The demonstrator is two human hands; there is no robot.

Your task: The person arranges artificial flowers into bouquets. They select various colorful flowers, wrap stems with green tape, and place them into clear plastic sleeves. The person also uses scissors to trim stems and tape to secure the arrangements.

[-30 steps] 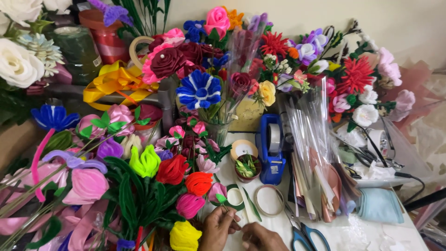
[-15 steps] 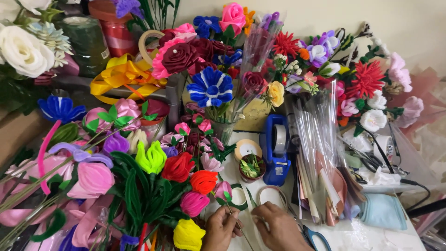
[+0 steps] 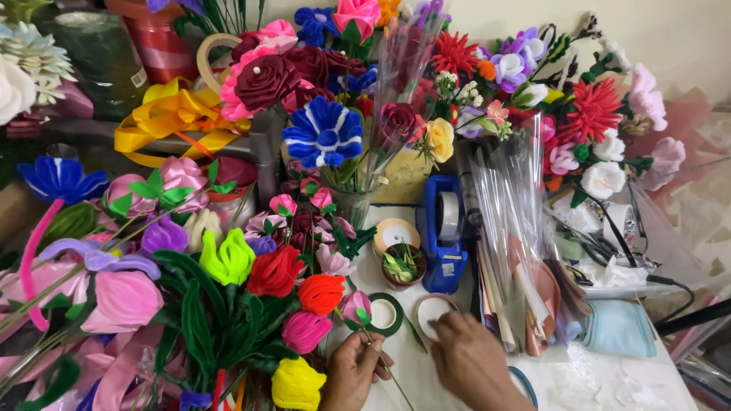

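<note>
Both hands worked at the near edge of the white table, seen from the head camera. Her or his left hand was curled, the fingertips pinching a thin green stem that ran slantwise up to a small pink bud with green leaves, held just above the tabletop. Close on the right, the right hand lay knuckles up, its fingers reaching onto a pale tape roll; whether they gripped the roll or only touched it I could not tell. Just beside that roll lay a dark green tape roll, touching the bud's leaves. Crowding in from the left was a heap of pipe-cleaner tulips: a yellow one right against the left wrist, a magenta one, an orange one, a red one and a lime one. Beyond the hands stood a small brown pot of green leaves, another pale roll and a blue tape dispenser. Clear cellophane sleeves leaned over a stack of paper to the right, hemming in the right hand, with a light blue cloth past them. Farther back rose a blue-and-white flower in a glass, a dark red rose, yellow ribbon and red spiky blooms.
</note>
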